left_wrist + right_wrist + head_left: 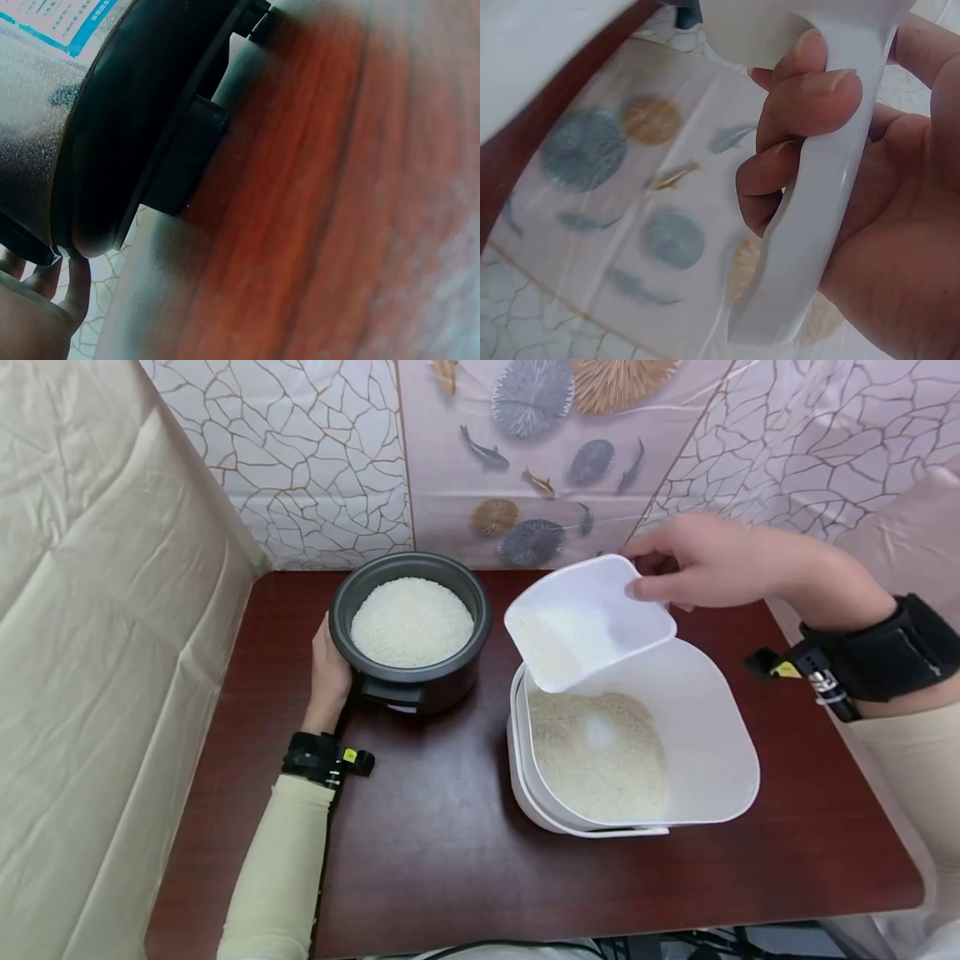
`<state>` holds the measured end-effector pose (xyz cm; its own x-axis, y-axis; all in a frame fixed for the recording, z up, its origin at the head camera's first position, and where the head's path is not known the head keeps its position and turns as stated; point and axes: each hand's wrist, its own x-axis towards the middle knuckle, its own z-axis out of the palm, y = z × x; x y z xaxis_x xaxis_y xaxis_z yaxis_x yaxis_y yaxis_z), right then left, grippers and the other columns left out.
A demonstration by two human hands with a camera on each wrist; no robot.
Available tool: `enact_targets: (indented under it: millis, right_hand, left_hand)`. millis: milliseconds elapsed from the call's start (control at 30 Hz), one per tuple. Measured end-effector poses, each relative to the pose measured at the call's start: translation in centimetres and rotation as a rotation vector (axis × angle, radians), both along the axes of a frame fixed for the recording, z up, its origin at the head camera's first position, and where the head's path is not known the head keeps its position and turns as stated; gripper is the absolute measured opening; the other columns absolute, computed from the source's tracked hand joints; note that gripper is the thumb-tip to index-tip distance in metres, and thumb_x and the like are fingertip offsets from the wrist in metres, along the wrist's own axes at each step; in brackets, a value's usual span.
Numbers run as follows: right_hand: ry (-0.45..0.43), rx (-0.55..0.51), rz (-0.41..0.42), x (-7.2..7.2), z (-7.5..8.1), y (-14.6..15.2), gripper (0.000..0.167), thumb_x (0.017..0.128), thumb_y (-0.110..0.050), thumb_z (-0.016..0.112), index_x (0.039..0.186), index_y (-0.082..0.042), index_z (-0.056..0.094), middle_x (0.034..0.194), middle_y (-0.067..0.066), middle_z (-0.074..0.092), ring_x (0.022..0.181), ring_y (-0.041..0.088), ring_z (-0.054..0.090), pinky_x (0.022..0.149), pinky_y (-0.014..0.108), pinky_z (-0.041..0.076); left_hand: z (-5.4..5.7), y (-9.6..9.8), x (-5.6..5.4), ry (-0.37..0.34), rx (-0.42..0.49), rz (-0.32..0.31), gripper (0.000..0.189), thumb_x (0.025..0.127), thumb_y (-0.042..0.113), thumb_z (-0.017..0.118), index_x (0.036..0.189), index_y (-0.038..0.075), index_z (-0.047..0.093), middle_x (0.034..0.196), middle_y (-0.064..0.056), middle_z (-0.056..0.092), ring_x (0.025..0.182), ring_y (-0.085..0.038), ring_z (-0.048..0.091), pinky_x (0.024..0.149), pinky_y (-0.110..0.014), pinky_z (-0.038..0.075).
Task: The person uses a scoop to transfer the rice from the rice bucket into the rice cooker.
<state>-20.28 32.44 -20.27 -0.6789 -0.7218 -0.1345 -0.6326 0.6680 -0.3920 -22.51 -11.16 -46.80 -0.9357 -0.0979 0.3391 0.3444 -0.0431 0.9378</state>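
My left hand (330, 672) holds the left side of a dark rice cooker (450, 689), whose pot contains a mound of white rice (412, 622). In the left wrist view, bent fingers (77, 289) hook at the cooker's black side handle (26, 241); their tips are partly hidden. My right hand (712, 560) grips a white scoop (600, 602) by its handle (810, 217), with fingers curled round it. The scoop hangs tilted over a white rice bin (712, 743), and a thin patch of pale grains shows inside it. Rice (600, 760) lies in the bottom of the bin.
Both containers stand on a dark reddish-brown table (427, 860). A patterned sheet (322, 460) covers the wall at the back, and a cream padded cover (97, 652) rises on the left. Dark cables (720, 939) lie below the front edge.
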Motion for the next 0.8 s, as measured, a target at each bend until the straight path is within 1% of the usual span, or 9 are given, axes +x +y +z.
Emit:
enact_targets:
  millis: [100, 133, 167, 300, 400, 533, 700, 800]
  right_hand:
    - [-0.004, -0.011, -0.009, -1.1, 0.9, -1.7, 0.014, 0.106, -0.014, 0.065, 0.092, -0.012, 0.064, 0.062, -0.003, 0.055, 0.052, 0.015, 0.054, 0.048, 0.026, 0.043]
    - [-0.008, -0.015, -0.013, -1.5, 1.1, -2.2, 0.012, 0.107, -0.015, 0.064, 0.095, -0.012, 0.066, 0.063, -0.001, 0.056, 0.052, 0.016, 0.054, 0.048, 0.026, 0.043]
    - [-0.014, -0.015, -0.023, -1.8, 1.2, -2.8, 0.013, 0.107, -0.016, 0.064, 0.095, -0.011, 0.065, 0.063, 0.0, 0.055, 0.052, 0.017, 0.053, 0.048, 0.027, 0.042]
    - [0.013, 0.007, -0.042, -3.3, 1.5, -4.7, 0.021, 0.108, -0.023, 0.062, 0.092, -0.009, 0.062, 0.064, 0.003, 0.053, 0.054, 0.021, 0.052, 0.053, 0.029, 0.039]
    - [0.017, 0.039, -0.064, -4.6, 1.4, -6.2, 0.022, 0.109, -0.026, 0.061, 0.096, -0.008, 0.063, 0.066, 0.005, 0.052, 0.056, 0.022, 0.053, 0.056, 0.028, 0.042]
    - [0.026, 0.085, -0.091, -6.2, 0.9, -7.8, 0.021, 0.109, -0.028, 0.059, 0.108, -0.01, 0.069, 0.07, 0.006, 0.056, 0.06, 0.021, 0.056, 0.056, 0.028, 0.045]
    - [0.054, 0.106, -0.073, -8.0, -0.1, -9.5, 0.026, 0.108, -0.027, 0.057, 0.115, -0.006, 0.071, 0.071, 0.006, 0.062, 0.059, 0.02, 0.059, 0.055, 0.028, 0.044]
    - [0.096, 0.123, -0.052, -8.7, -0.6, -10.3, 0.025, 0.106, -0.024, 0.056, 0.113, -0.004, 0.07, 0.068, 0.004, 0.059, 0.056, 0.019, 0.057, 0.055, 0.029, 0.042]
  left_hand:
    - [-0.1, -0.2, -0.1, 0.002, 0.007, 0.0, 0.045, 0.118, 0.032, 0.035, 0.141, 0.01, 0.066, 0.135, -0.008, 0.067, 0.128, -0.019, 0.057, 0.112, -0.036, 0.043]
    - [-0.1, -0.3, -0.1, 0.0, 0.007, 0.001, 0.045, 0.118, 0.032, 0.035, 0.14, 0.01, 0.067, 0.134, -0.008, 0.067, 0.128, -0.019, 0.057, 0.111, -0.036, 0.043]
    - [-0.1, -0.3, -0.1, 0.0, 0.012, -0.003, 0.045, 0.118, 0.032, 0.035, 0.14, 0.01, 0.067, 0.133, -0.007, 0.067, 0.128, -0.019, 0.057, 0.111, -0.036, 0.043]
    - [-0.2, -0.3, -0.4, 0.004, 0.009, -0.019, 0.044, 0.118, 0.034, 0.036, 0.137, 0.01, 0.069, 0.13, -0.007, 0.068, 0.126, -0.019, 0.058, 0.11, -0.035, 0.044]
    - [-0.2, -0.3, -0.5, 0.008, 0.006, -0.026, 0.045, 0.117, 0.036, 0.037, 0.136, 0.01, 0.069, 0.129, -0.008, 0.068, 0.125, -0.02, 0.059, 0.109, -0.036, 0.044]
    - [0.0, -0.4, -0.6, 0.005, -0.005, -0.017, 0.045, 0.117, 0.038, 0.038, 0.139, 0.012, 0.068, 0.132, -0.008, 0.068, 0.127, -0.02, 0.059, 0.11, -0.035, 0.044]
    - [0.0, -0.5, -0.6, 0.0, -0.004, -0.011, 0.045, 0.118, 0.036, 0.037, 0.14, 0.01, 0.067, 0.132, -0.008, 0.067, 0.126, -0.019, 0.058, 0.111, -0.036, 0.044]
    - [-0.1, -0.6, -0.5, -0.004, -0.005, -0.006, 0.045, 0.118, 0.035, 0.037, 0.139, 0.009, 0.067, 0.131, -0.007, 0.068, 0.125, -0.018, 0.058, 0.111, -0.035, 0.044]
